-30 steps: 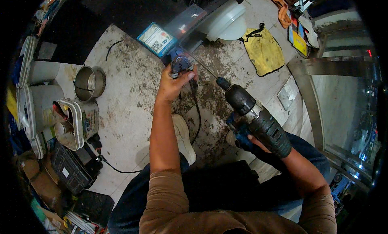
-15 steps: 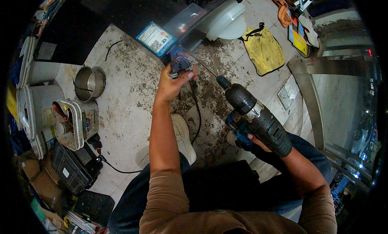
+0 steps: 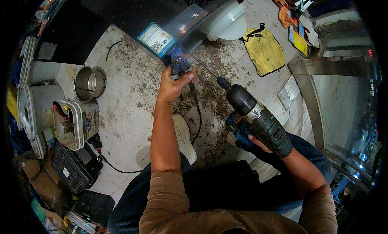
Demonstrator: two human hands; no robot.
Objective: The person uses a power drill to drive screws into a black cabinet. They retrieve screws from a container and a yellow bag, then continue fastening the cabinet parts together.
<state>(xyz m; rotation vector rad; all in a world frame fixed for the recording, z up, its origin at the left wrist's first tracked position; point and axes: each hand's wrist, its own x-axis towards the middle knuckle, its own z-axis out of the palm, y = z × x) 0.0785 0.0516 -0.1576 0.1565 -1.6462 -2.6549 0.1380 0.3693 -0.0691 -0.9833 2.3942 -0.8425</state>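
My left hand (image 3: 173, 83) is closed around a small dark blue and black device (image 3: 180, 65) that I cannot identify. A black cord (image 3: 199, 111) hangs below it, curving toward a pale shoe. My right hand (image 3: 259, 142) grips the handle of a large rotary hammer drill (image 3: 258, 119), dark with blue parts. Its long thin drill bit (image 3: 205, 67) points up and left, passing just right of the device. The bit's tip lies close to a dark panel's edge, and I cannot tell whether it touches. Behind the device is a blue-edged printed card (image 3: 156, 39).
White round covers (image 3: 226, 22) stand beside a yellow pouch (image 3: 264, 52) on the debris-strewn floor (image 3: 129, 84). Leftward are a metal pot (image 3: 89, 83), a plastic bucket (image 3: 89, 123) holding tools and a black case (image 3: 72, 167). A metal-framed glass panel (image 3: 347, 104) rises at right.
Little differs. The device in my left hand and the drill have shifted very slightly; both hands keep their hold.
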